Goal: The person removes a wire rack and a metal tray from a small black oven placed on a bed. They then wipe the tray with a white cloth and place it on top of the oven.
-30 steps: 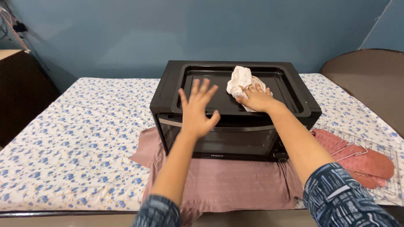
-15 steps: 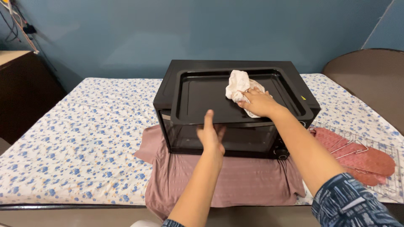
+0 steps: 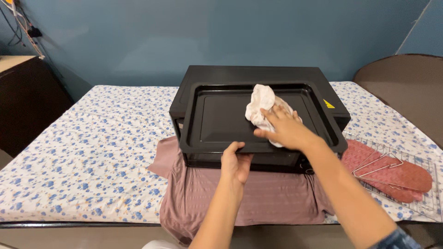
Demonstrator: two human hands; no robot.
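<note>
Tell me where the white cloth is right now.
In the head view, the white cloth lies right of centre in the black tray atop the oven, pressed under the right hand.

A black baking tray (image 3: 221,117), shallow and rectangular with a raised rim, is lying flat on top of a black oven (image 3: 258,76), its near edge overhanging the front. A crumpled white cloth (image 3: 260,103) is sitting inside the tray, toward three o'clock from its centre, bunched up and resting on the tray's floor.
</note>
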